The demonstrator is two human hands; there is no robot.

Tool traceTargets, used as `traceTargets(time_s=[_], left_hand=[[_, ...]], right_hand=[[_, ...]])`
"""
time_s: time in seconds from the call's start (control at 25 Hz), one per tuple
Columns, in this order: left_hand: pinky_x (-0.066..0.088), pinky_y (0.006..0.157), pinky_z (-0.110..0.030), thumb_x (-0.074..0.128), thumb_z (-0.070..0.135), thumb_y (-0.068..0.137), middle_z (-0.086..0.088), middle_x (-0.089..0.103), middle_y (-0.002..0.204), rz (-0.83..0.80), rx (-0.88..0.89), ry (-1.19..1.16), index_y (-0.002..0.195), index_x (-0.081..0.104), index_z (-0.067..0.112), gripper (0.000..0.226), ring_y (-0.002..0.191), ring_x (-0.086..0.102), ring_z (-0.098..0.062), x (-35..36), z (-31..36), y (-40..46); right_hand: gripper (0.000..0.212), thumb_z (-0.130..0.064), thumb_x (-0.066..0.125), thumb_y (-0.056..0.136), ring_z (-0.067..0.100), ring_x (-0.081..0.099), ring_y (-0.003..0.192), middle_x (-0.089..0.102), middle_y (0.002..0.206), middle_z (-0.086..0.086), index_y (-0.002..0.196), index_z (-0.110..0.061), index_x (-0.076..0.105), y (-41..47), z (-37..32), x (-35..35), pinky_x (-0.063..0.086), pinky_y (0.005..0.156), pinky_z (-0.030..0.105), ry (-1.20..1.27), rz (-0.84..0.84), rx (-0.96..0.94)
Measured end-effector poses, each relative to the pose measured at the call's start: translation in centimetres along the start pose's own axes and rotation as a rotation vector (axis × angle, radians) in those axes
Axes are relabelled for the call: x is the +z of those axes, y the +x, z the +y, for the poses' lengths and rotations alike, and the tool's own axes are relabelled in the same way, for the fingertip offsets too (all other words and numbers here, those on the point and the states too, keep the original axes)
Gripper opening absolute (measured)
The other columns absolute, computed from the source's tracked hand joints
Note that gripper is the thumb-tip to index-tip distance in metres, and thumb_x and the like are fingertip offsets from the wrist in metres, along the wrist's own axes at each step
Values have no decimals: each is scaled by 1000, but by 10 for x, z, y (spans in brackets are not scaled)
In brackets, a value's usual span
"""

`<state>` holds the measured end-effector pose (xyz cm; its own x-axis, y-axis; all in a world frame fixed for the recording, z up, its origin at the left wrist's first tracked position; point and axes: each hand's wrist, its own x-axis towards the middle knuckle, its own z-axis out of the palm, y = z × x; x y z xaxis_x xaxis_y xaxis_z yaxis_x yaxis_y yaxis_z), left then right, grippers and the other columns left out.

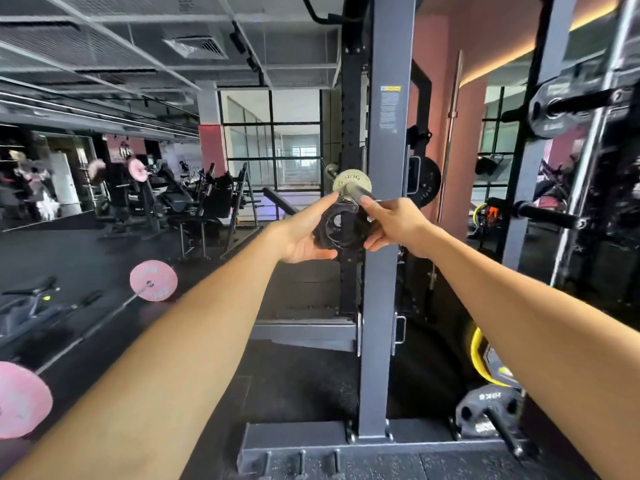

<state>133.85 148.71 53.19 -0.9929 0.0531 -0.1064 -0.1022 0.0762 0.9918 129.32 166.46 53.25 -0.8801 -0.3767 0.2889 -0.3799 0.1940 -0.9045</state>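
Left hand (304,233) and right hand (394,226) grasp a black round barbell collar (341,225) between them, beneath the tip of a steel barbell sleeve (360,192); misaligned, it could jam or drop.

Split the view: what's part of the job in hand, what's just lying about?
In the job: black plate gripped by left hand and right hand; barbell sleeve; pale plate on it.
Lying about: pink barbell on floor; grey plate on a low peg; benches.

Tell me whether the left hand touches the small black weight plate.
Touching. Head view: the left hand grips the small black weight plate by its rim.
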Motion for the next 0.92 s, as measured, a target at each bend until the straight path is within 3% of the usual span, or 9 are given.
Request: traceTargets(time_s=[0.12, 0.32, 0.6, 0.76, 0.84, 0.92], left_hand=[[53, 62, -28, 48, 67, 88, -8, 67, 107, -12, -3, -10, 123, 62, 16, 63, 82, 62, -18, 26, 3, 8], [50, 65, -29, 50, 58, 91, -7, 64, 92, 54, 42, -21, 100, 64, 17, 45, 81, 58, -19, 56, 21, 20], [52, 67, -30, 50, 54, 93, -10, 67, 103, 164, 14, 1, 101, 65, 16, 42, 86, 62, -21, 67, 25, 43], [53, 67, -29, 48, 55, 94, -7, 69, 95, 200, 0, 20, 101, 65, 15, 44, 82, 63, -19, 61, 24, 57], [52, 60, -30, 51, 57, 91, -7, 68, 100, 211, 9, -11, 109, 62, 13, 49, 77, 62, -19, 60, 25, 67], [52, 54, -30, 62, 62, 76, -10, 61, 124, 253, 28, -49, 132, 48, 11, 77, 75, 63, -22, 62, 25, 76]], right_hand=[[58, -46, 54, 93, 20, 69, 49, 68, 54, 12, 121, 5, 54, -9, 1, -26, 60, 53, 29, -42, 18, 13], [57, -43, 52, 95, 18, 67, 46, 66, 68, 19, 123, 7, 52, -8, 0, -57, 61, 54, 29, -12, 50, -1], [57, -39, 49, 98, 19, 68, 47, 67, 63, 18, 127, 10, 48, 21, 17, -64, 61, 55, 31, 6, 40, 49], [59, -44, 50, 96, 19, 68, 48, 69, 72, 21, 125, 8, 50, 40, 23, -60, 61, 56, 31, -42, 47, 57], [59, -44, 50, 96, 20, 68, 48, 69, 75, 22, 124, 8, 52, 49, 23, -62, 61, 56, 31, -72, 60, 51], [55, -40, 50, 97, 22, 69, 53, 68, 74, 21, 124, 7, 51, 55, 24, -66, 61, 59, 32, -91, 77, 64]])
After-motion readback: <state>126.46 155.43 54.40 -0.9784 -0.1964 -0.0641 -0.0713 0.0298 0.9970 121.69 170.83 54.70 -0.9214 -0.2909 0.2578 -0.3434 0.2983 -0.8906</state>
